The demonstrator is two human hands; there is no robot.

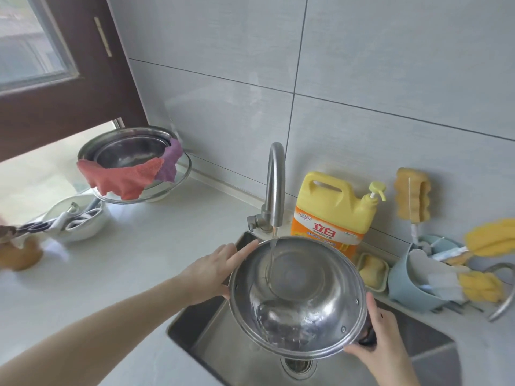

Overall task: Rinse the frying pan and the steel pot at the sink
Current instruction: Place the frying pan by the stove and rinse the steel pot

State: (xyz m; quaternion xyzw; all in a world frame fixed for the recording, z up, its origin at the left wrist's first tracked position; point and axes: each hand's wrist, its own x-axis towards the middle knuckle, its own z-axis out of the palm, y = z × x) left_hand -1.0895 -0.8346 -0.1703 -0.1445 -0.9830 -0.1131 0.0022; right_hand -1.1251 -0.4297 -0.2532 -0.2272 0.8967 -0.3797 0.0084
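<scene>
Both hands hold a round shiny steel pot (296,296) tilted over the sink. At its left edge, the left hand (214,271) lies against the outer wall with the forefinger straight along the rim. At its right edge, the right hand (376,335) curls round a dark side handle, thumb on the rim.

Far left on the pale desk (125,260) sits a white bowl of metal utensils (75,221). Behind it a stack of steel basins (131,154) rests on a glass lid, with a red cloth (122,176) and a purple cloth (171,160) draped over the rim.

At centre, a curved steel tap (274,188) runs a thin stream of water into the pot, where it pools at the lower side. Below lies the steel sink (209,330) with its drain (298,366).

Right of the tap stands a yellow detergent jug with a pump (334,210), then a green dish holding yellow soap (372,270), a yellow sponge (412,195) on the tiled wall, and a blue caddy of brushes (412,285).
</scene>
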